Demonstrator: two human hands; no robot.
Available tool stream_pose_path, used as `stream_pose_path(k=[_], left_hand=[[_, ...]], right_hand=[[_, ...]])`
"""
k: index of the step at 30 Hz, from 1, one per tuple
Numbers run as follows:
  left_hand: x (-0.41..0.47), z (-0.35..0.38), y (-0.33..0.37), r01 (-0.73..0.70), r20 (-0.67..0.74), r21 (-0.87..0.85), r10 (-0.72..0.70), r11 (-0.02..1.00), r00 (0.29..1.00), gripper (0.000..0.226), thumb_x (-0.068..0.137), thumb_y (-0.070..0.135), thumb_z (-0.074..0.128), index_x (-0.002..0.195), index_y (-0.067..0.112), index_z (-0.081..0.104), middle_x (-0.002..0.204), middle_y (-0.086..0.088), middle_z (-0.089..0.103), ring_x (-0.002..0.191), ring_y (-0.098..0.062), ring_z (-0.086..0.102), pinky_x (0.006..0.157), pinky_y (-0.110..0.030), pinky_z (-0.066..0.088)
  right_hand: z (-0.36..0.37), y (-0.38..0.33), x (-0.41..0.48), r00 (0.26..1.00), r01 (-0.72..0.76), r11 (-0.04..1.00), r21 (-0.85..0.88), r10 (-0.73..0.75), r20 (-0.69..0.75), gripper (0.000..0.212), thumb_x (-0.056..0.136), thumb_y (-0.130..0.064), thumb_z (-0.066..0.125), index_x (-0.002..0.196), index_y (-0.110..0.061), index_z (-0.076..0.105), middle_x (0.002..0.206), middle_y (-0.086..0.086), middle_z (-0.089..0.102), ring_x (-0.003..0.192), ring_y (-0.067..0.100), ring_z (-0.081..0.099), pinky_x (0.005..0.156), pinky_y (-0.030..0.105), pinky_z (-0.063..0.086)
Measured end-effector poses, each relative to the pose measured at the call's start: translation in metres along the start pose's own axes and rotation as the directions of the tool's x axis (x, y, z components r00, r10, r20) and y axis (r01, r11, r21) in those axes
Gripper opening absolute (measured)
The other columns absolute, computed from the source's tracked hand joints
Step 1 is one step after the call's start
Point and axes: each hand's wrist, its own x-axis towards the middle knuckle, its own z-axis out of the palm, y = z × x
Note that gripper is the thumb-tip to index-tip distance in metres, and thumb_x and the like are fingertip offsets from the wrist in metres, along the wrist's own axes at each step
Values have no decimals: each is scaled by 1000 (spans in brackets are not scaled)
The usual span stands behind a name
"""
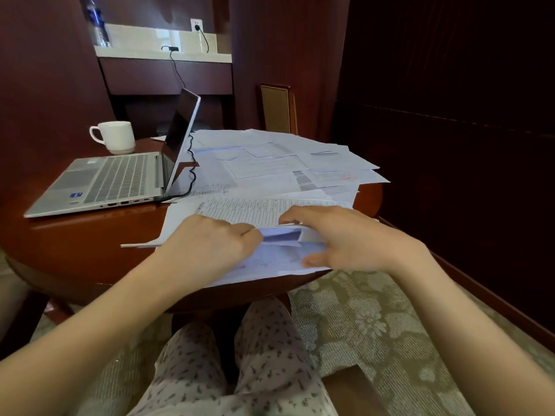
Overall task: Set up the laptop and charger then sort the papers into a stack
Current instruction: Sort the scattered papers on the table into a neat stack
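In the lower centre of the frame, our left hand (210, 244) pinches the edge of a folded sheet (280, 235) with curled fingers, while our right hand (345, 238) curls over its other end. Loose papers (270, 163) cover the table (90, 241) beyond. At left the laptop (105, 178) stands open, and its charger (171, 48) lies on the shelf at upper left.

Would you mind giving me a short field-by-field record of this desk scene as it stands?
laptop: open, on the left of the table
charger cable: runs from the laptop up to the wall socket
loose papers: overlapping across the table's right half, not yet stacked
held papers: small bundle at the near edge
left hand: grips the bundle's left end
right hand: grips its right end
mug: white, behind the laptop
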Motion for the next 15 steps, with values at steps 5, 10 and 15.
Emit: stream_pose_path(k=[5, 10, 15], left_hand=[[-5, 8, 10, 99, 61, -24, -97, 995, 993, 43, 25, -6, 83, 55, 11, 57, 41, -2, 44, 24, -20, 39, 39, -16, 15], [-10, 18, 19, 182, 47, -16, -181, 983, 982, 25, 44, 4, 77, 52, 14, 56, 42, 1, 44, 25, -19, 37, 54, -13, -4], [-9, 17, 22, 198, -16, -73, -200, 977, 980, 9, 69, 17, 54, 60, 17, 57, 50, 1, 50, 30, -18, 41, 41, -17, 8]], right_hand=[[7, 7, 8, 999, -43, 991, -127, 44, 4, 58, 90, -5, 42, 140, -33, 37, 125, 3, 61, 102, 24, 60, 84, 36, 50], [11, 10, 8, 996, -80, 991, -109, 85, 36, 51, 88, -6, 44, 131, -34, 51, 99, 1, 70, 87, 20, 64, 74, 28, 50], [6, 2, 12, 993, -112, 950, -292, 114, -11, 31, 88, -4, 44, 60, -15, 36, 55, -1, 37, 51, 11, 33, 47, 23, 25]])
